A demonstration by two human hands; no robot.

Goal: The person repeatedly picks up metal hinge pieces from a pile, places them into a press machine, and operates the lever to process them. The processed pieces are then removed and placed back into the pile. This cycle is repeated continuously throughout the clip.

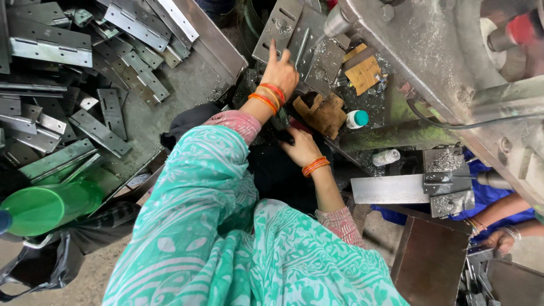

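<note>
My left hand reaches up onto a grey metal hinge that lies on the machine bed. Its fingers are laid over the hinge's lower end and one finger points up along it. My right hand is lower, just below the left wrist, with fingers curled on a small dark object that is mostly hidden. Both wrists wear orange bangles. My teal patterned garment fills the lower middle of the view.
A metal tray at left holds several grey hinges. A green plastic jug and a black bag lie at lower left. Cardboard scraps, a teal-capped bottle and the grey machine are at right. Another person's arms are at lower right.
</note>
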